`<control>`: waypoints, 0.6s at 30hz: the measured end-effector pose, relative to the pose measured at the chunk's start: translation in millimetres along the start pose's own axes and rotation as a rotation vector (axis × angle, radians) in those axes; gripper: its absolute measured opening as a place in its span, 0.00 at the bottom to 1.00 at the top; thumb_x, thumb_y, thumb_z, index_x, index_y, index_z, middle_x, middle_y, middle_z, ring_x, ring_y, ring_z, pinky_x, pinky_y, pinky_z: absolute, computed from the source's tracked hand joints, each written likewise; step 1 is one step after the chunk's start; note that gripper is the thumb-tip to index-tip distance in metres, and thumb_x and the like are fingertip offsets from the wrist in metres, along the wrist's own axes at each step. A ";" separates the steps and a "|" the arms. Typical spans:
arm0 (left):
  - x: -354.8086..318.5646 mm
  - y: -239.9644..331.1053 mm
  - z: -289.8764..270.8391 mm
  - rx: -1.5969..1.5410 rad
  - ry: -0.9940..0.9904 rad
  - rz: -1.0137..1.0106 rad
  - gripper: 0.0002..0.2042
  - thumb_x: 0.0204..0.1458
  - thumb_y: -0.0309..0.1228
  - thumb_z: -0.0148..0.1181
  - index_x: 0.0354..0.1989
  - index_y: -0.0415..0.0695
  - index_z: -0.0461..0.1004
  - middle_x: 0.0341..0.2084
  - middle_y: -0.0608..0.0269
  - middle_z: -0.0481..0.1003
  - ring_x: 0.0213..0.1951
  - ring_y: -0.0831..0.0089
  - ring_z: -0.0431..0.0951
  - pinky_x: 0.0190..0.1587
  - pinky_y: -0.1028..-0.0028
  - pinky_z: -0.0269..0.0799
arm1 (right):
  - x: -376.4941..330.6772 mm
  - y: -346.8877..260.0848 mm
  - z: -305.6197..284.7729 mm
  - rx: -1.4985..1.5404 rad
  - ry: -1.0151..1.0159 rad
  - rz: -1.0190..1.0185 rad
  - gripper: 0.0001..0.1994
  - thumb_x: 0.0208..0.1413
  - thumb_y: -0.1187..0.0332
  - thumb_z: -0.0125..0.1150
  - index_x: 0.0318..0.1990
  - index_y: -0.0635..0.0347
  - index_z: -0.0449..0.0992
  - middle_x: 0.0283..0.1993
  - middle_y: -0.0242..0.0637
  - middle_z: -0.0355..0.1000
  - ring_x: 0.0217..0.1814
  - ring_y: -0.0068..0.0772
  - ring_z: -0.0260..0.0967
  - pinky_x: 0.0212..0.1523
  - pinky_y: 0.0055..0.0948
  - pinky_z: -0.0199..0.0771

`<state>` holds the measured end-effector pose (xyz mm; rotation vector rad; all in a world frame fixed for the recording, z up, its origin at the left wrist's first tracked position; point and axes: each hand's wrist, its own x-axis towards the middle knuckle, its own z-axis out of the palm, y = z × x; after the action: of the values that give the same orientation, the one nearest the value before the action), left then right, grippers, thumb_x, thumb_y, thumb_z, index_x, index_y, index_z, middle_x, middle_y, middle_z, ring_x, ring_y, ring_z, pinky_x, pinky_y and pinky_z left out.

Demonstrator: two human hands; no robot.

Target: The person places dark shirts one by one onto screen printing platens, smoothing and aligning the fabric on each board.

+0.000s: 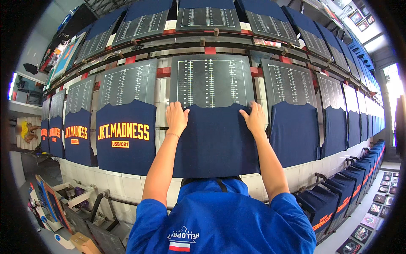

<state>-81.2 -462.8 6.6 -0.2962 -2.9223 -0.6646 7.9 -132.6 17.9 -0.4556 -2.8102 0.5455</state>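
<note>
A plain navy shirt panel (215,142) lies flat over the lower part of a black printing board (211,82) marked with white rulers. My left hand (176,118) grips the panel's upper left corner, thumb toward the neckline. At the upper right corner, my right hand (254,119) holds the fabric the same way, its thumb also turned inward. The fingertips are partly hidden at the edges. To the left sits a navy panel (126,137) with yellow-orange print; to the right, another plain navy panel (294,131) covers its board.
More boards with navy panels run along the row both ways. Across a dark metal rail (203,40) stands a second row of boards (207,19). Printed panels (325,207) hang at lower right, near framed pictures (370,220). A frame-like machine (53,205) stands at lower left.
</note>
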 end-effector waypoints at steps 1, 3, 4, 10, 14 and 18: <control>8.5 2.1 6.4 0.046 -0.048 0.048 0.10 0.57 0.32 0.61 0.42 0.40 0.72 0.38 0.52 0.72 0.43 0.50 0.71 0.48 0.56 0.67 | 10.3 6.2 6.4 0.004 -0.070 0.019 0.22 0.54 0.54 0.68 0.48 0.60 0.72 0.47 0.46 0.74 0.51 0.51 0.72 0.49 0.48 0.69; 13.1 0.3 13.6 0.036 -0.071 0.110 0.08 0.57 0.31 0.60 0.39 0.40 0.71 0.36 0.53 0.72 0.42 0.50 0.72 0.47 0.56 0.67 | 26.4 13.7 12.1 0.045 -0.236 0.085 0.13 0.56 0.60 0.65 0.37 0.60 0.72 0.38 0.43 0.76 0.45 0.50 0.73 0.46 0.47 0.70; 15.0 -2.7 15.8 0.031 -0.082 0.138 0.08 0.58 0.31 0.59 0.38 0.41 0.70 0.35 0.53 0.72 0.42 0.50 0.72 0.47 0.56 0.67 | 27.6 14.4 11.9 0.072 -0.227 0.038 0.12 0.57 0.61 0.65 0.37 0.60 0.73 0.37 0.43 0.76 0.45 0.50 0.73 0.45 0.47 0.70; 24.2 -15.9 9.7 -0.148 -0.123 0.107 0.08 0.59 0.30 0.58 0.38 0.39 0.67 0.33 0.49 0.73 0.43 0.49 0.72 0.44 0.55 0.67 | 27.4 16.2 18.5 0.198 -0.053 -0.064 0.09 0.58 0.65 0.63 0.35 0.61 0.74 0.36 0.43 0.76 0.42 0.49 0.73 0.45 0.46 0.71; 20.5 -2.5 -0.8 0.013 -0.151 0.230 0.08 0.58 0.30 0.58 0.38 0.39 0.68 0.34 0.51 0.73 0.42 0.50 0.72 0.44 0.55 0.67 | 27.6 7.4 9.4 0.169 -0.135 -0.075 0.08 0.57 0.67 0.64 0.35 0.62 0.75 0.35 0.42 0.75 0.41 0.47 0.72 0.44 0.43 0.70; 18.1 -9.8 10.4 -0.076 -0.102 0.194 0.08 0.60 0.31 0.57 0.36 0.40 0.66 0.33 0.49 0.73 0.38 0.46 0.74 0.40 0.52 0.68 | 29.1 4.8 9.6 0.201 -0.120 -0.062 0.08 0.57 0.68 0.65 0.35 0.62 0.75 0.34 0.42 0.74 0.41 0.46 0.71 0.44 0.42 0.70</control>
<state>-101.8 -463.9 -3.7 -0.6305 -2.9152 -0.7512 -20.5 -121.4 12.5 -0.3040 -2.8304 0.8585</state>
